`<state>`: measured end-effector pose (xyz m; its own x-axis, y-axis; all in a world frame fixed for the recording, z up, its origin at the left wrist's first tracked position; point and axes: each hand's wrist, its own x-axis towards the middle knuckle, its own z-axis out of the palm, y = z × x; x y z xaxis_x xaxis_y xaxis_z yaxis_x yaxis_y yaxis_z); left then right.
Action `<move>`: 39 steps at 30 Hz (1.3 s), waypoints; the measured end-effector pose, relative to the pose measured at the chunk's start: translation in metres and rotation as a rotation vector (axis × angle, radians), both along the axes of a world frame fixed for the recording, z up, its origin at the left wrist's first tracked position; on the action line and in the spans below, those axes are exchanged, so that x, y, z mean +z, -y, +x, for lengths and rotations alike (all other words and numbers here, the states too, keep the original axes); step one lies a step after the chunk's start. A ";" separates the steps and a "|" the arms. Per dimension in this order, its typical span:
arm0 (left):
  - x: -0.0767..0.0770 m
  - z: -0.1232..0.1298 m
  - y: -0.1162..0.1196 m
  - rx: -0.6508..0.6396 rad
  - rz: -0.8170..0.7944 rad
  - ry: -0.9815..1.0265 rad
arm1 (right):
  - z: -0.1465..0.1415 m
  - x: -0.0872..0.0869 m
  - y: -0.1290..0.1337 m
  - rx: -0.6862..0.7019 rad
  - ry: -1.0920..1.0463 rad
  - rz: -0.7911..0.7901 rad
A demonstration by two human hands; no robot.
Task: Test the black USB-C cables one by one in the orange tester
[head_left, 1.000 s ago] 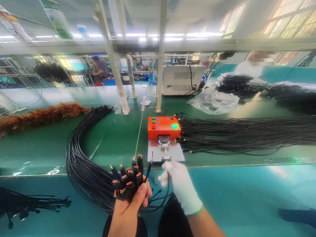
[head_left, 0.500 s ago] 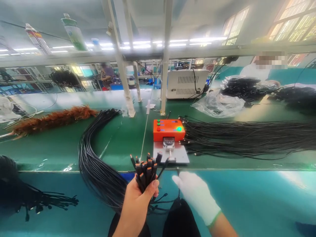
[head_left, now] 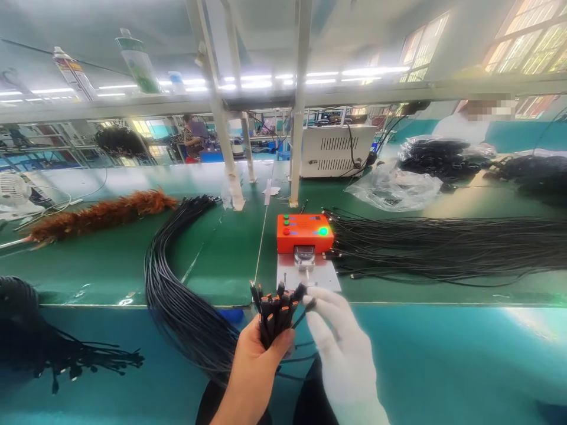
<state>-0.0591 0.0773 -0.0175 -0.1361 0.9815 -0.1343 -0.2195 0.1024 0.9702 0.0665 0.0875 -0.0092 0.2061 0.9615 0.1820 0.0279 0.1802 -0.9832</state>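
My bare left hand (head_left: 261, 366) is closed around a bunch of black USB cables (head_left: 277, 316), their orange-tipped plugs pointing up and away from me. The long tails of the bunch curve left and back over the table. My right hand (head_left: 341, 348), in a white glove, is at the bunch's right side, with thumb and fingertips closed about the plug end of one black cable (head_left: 302, 319). Just beyond both hands stands an orange tester box (head_left: 305, 234) with a lit green light. A small gauge (head_left: 305, 255) sits before it on a metal plate (head_left: 325, 280).
Many black cables (head_left: 443, 248) stretch right from the tester box. Another cable bundle (head_left: 66, 348) hangs at the left edge. A brown feather duster (head_left: 106, 215) lies on the green table (head_left: 212, 254). White posts (head_left: 297, 147) rise behind, near a white metal case (head_left: 336, 150) and a plastic bag (head_left: 394, 189).
My right hand has moved up and left from below the table edge to the plugs. The left hand with its bunch has shifted slightly right.
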 end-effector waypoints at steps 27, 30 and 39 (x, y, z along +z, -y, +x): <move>-0.010 0.000 -0.002 0.056 0.105 -0.186 | 0.009 -0.051 -0.057 0.132 -0.382 -0.446; -0.006 -0.002 0.000 0.023 0.131 -0.169 | 0.007 -0.050 -0.057 0.113 -0.414 -0.442; 0.018 -0.010 0.003 -0.072 0.022 -0.182 | 0.014 -0.059 -0.053 0.214 -0.351 -0.446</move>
